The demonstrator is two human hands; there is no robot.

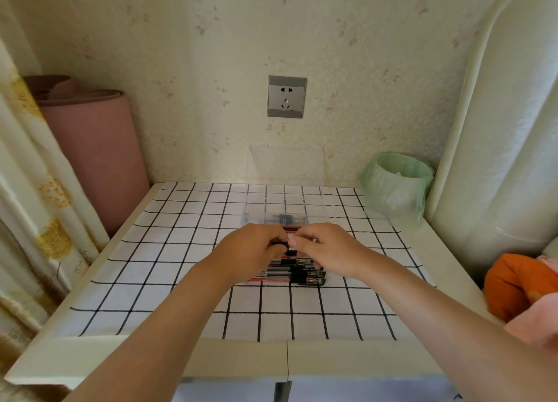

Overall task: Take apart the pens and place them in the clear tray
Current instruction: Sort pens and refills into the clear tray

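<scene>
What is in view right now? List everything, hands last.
clear tray: one, transparent, lid up, back centre, pen part inside
pens: several, black and clear, heaped at centre
held pen: one, black, above the heap
table: one, white, foreground
checked cloth: one, white with black grid, on table
wall socket: one, grey, above tray
bin: one, green liner, back right
rolled mat: one, pink, back left
curtain: one, cream, left edge
orange cloth: one, right edge
left hand: one, grips held pen
right hand: one, grips held pen
</scene>
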